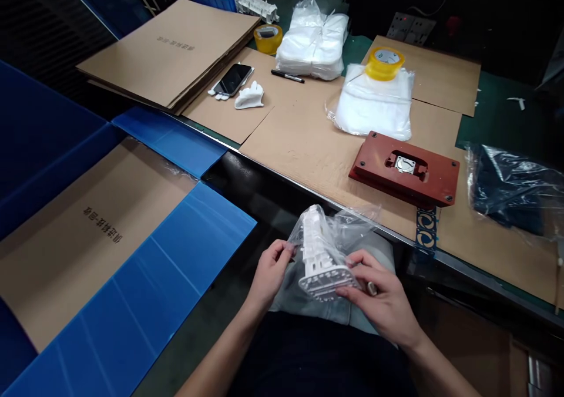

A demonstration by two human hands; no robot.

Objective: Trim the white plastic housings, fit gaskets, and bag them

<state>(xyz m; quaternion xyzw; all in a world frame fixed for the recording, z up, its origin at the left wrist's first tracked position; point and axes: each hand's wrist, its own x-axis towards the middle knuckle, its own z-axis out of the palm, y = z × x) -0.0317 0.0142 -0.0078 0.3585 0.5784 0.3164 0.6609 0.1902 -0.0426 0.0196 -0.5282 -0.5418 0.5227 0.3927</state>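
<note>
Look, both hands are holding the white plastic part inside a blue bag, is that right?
Not quite: the bag is clear, not blue. The head view shows the left hand and the right hand holding the white plastic part inside a clear plastic bag.

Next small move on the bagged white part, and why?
Probably ease the clear plastic bag down over the flat base of the white plastic part. The base looks uncovered, while the upper end is already inside. The left hand holds the bagged side; the right hand holds the base.
</note>
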